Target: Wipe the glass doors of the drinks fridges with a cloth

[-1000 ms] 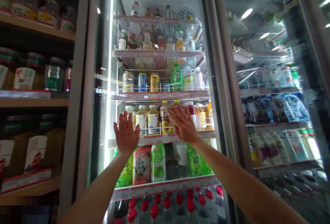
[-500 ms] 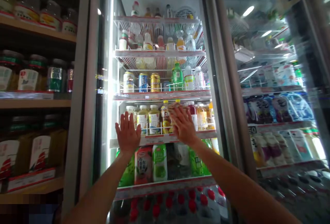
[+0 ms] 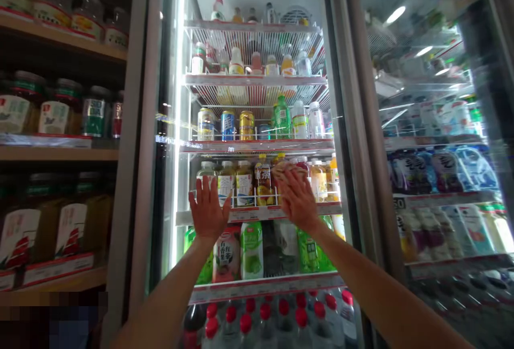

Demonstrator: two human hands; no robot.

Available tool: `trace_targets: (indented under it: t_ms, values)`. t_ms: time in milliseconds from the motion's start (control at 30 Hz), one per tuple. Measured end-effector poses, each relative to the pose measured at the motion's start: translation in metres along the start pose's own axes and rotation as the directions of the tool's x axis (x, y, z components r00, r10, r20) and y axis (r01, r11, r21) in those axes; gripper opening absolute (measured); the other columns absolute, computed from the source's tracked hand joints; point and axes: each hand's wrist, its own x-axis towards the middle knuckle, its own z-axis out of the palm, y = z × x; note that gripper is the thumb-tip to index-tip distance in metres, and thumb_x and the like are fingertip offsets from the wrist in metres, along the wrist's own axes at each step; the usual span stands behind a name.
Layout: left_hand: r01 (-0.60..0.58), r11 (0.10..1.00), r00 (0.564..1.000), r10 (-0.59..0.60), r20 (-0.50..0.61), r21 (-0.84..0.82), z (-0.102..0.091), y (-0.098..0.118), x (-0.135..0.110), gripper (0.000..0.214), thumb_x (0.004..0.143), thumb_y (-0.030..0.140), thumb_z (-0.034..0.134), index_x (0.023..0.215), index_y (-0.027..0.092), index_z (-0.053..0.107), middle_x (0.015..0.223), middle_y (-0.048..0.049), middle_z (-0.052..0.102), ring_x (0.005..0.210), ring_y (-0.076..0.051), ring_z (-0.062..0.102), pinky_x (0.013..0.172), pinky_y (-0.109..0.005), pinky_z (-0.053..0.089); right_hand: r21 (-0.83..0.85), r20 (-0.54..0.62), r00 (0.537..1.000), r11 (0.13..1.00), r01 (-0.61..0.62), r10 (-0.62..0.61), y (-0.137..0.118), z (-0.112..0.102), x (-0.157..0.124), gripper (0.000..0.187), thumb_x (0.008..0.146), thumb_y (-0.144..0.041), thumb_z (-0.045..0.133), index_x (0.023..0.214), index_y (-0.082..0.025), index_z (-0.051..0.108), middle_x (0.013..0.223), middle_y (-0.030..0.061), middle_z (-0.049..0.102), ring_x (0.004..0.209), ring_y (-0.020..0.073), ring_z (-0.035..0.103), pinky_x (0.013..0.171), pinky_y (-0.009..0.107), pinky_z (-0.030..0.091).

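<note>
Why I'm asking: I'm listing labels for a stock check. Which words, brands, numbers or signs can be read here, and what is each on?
"百香果 红茶": red carton
"茶": a yellow-capped bottle, and white-labelled bottles
"50" or "SO", unclear: dark tag at right
Too small or blurred: jars, cans, price strips, everything else.

On the left, wooden shelves [image 3: 80, 154] hold rows of lidded jars [image 3: 56, 109]. A light strip [image 3: 178, 119] glows upright beside the wire shelves [image 3: 257, 80], where a blue can [image 3: 228, 125] stands near a gold can [image 3: 246, 126], with a green bottle [image 3: 283, 119] farther right. Below are pale-labelled tea bottles [image 3: 244, 184]; lower still, a red carton [image 3: 227, 257] sits just beside a green-and-white carton [image 3: 252, 252]. Red-capped bottles [image 3: 265, 314] fill the bottom. Toward the far right, blue packs [image 3: 474, 169] line a shelf.
</note>
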Motion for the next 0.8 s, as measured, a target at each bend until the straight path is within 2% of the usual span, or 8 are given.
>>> trace_targets:
  t_ms: [100, 200, 333, 400, 467, 633, 700, 800]
  values:
    - [0.019, 1.0, 1.0, -0.019, 0.023, -0.004, 0.0, 0.001, 0.001, 0.063, 0.089, 0.044, 0.034, 0.139, 0.007, 0.029, 0.145, -0.0207, 0.028, 0.139, -0.031, 0.016, 0.11, -0.052, 0.014, -0.102, -0.117, 0.967, 0.966, -0.238, 0.226, 0.048, -0.016, -0.017, 0.057, 0.084, -0.021, 0.04, 0.14, -0.021, 0.032, 0.148, 0.0096, 0.03, 0.136, 0.026, 0.026, 0.108, 0.051, 0.026]
    - [0.029, 1.0, 0.999, -0.028, 0.033, -0.01, 0.0, 0.002, 0.001, 0.063, 0.089, 0.044, 0.034, 0.14, 0.007, 0.028, 0.146, -0.02, 0.027, 0.139, -0.03, 0.015, 0.11, -0.052, 0.013, -0.114, -0.197, 0.924, 0.928, -0.354, 0.328, 0.05, -0.018, -0.024, 0.062, 0.084, -0.019, 0.039, 0.144, -0.019, 0.024, 0.149, 0.0119, 0.025, 0.136, 0.0285, 0.025, 0.107, 0.054, 0.027]
    - [0.022, 1.0, 1.0, -0.022, 0.021, -0.011, 0.0, 0.001, 0.001, 0.063, 0.089, 0.044, 0.035, 0.14, 0.008, 0.028, 0.146, -0.02, 0.027, 0.139, -0.03, 0.015, 0.11, -0.052, 0.013, 0.014, -0.029, 0.992, 0.993, -0.12, 0.121, -0.012, -0.004, -0.024, 0.062, 0.084, -0.021, 0.041, 0.143, -0.022, 0.024, 0.15, 0.0086, 0.025, 0.139, 0.0259, 0.019, 0.109, 0.05, 0.026]
    - [0.026, 1.0, 0.999, -0.026, 0.025, -0.009, -0.001, 0.001, 0.001, 0.064, 0.088, 0.044, 0.036, 0.14, 0.008, 0.027, 0.146, -0.0199, 0.027, 0.139, -0.03, 0.015, 0.11, -0.052, 0.013, 0.055, 0.044, 0.999, 0.998, -0.022, 0.019, -0.025, -0.003, -0.026, 0.059, 0.083, -0.022, 0.043, 0.141, -0.022, 0.03, 0.148, 0.0081, 0.03, 0.139, 0.0248, 0.021, 0.109, 0.049, 0.026]
    - [0.033, 0.999, 0.999, -0.033, 0.035, -0.014, -0.001, 0.001, 0.001, 0.064, 0.088, 0.044, 0.036, 0.14, 0.009, 0.027, 0.146, -0.0196, 0.027, 0.139, -0.03, 0.015, 0.11, -0.053, 0.013, 0.023, 0.027, 0.999, 0.999, -0.04, 0.04, -0.01, -0.009, -0.032, 0.059, 0.083, -0.021, 0.043, 0.14, -0.022, 0.031, 0.147, 0.0087, 0.032, 0.138, 0.0251, 0.024, 0.109, 0.05, 0.025]
    - [0.064, 0.997, 0.996, -0.062, 0.064, -0.04, -0.002, 0.003, 0.001, 0.065, 0.088, 0.045, 0.035, 0.141, 0.01, 0.026, 0.148, -0.0181, 0.025, 0.139, -0.029, 0.013, 0.111, -0.052, 0.01, -0.117, -0.187, 0.928, 0.93, -0.348, 0.323, 0.042, -0.022, -0.039, 0.062, 0.083, -0.019, 0.041, 0.143, -0.017, 0.025, 0.148, 0.0135, 0.026, 0.137, 0.0297, 0.024, 0.106, 0.055, 0.027]
    - [0.067, 0.997, 0.996, -0.064, 0.068, -0.04, -0.002, 0.003, 0.001, 0.065, 0.088, 0.046, 0.035, 0.14, 0.008, 0.026, 0.148, -0.0189, 0.024, 0.14, -0.029, 0.012, 0.111, -0.052, 0.009, -0.095, -0.175, 0.939, 0.944, -0.317, 0.297, 0.022, -0.017, -0.033, 0.061, 0.083, -0.019, 0.041, 0.142, -0.015, 0.026, 0.148, 0.0146, 0.027, 0.137, 0.0292, 0.023, 0.106, 0.054, 0.027]
    - [0.059, 0.998, 0.996, -0.056, 0.066, -0.038, -0.003, 0.003, 0.002, 0.065, 0.088, 0.046, 0.035, 0.14, 0.007, 0.027, 0.147, -0.0202, 0.025, 0.139, -0.029, 0.013, 0.111, -0.051, 0.01, -0.002, 0.007, 0.994, 0.994, -0.105, 0.105, -0.029, -0.004, -0.023, 0.054, 0.082, -0.02, 0.042, 0.136, -0.016, 0.038, 0.145, 0.0126, 0.033, 0.138, 0.0268, 0.02, 0.109, 0.05, 0.026]
